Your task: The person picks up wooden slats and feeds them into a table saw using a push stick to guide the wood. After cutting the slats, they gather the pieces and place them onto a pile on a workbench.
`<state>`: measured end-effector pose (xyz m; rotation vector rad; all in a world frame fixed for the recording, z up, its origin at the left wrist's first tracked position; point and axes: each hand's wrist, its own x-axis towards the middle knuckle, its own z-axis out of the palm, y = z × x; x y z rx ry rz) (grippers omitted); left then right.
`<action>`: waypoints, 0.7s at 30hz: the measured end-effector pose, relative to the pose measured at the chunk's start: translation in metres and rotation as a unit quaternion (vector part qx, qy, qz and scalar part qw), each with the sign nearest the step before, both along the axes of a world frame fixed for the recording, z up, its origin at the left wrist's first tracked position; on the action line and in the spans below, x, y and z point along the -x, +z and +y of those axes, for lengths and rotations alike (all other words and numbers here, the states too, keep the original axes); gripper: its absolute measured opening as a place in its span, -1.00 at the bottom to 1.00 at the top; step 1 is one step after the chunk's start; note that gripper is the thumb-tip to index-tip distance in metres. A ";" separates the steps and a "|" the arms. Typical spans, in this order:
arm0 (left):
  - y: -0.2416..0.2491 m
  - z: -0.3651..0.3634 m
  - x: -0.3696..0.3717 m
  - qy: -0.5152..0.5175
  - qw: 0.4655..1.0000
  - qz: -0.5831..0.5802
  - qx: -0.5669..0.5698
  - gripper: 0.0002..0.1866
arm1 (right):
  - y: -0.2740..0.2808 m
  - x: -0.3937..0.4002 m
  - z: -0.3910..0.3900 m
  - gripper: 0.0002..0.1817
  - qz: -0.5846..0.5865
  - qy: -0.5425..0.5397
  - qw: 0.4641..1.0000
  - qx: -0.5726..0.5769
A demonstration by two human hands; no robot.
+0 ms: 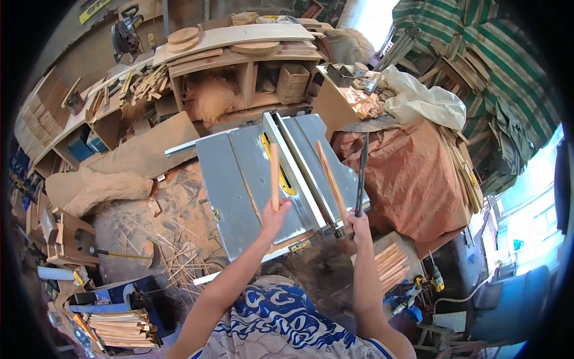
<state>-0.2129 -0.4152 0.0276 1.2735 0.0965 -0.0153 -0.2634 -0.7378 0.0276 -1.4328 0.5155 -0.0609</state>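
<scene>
My left hand (276, 216) is closed round the lower end of a short wooden strip (274, 173), which points away from me over the table saw (224, 179). The strip overlaps the saw's yellow throat plate (289, 186) in this view. In my right hand (359, 228) is a long, thin dark bar (362, 170), upright at the saw's right edge. A second wooden strip (329, 173) slants across the right side of the saw top, its near end right at my right fingers. The pale rip fence (296, 167) runs between the two strips.
Cut strips lie in piles at the lower left (119, 328) and beside my right forearm (391, 268). Thin offcuts (179, 263) litter the dusty floor. A brown cover (412, 179) drapes a heap to the right. Behind stands a bench (245, 84) with boards and sawdust.
</scene>
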 end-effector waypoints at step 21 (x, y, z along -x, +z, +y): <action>0.046 0.014 0.048 -0.534 0.797 -0.124 -0.252 -0.74 | 0.075 0.146 0.043 -0.51 -0.199 -0.176 0.956 -0.127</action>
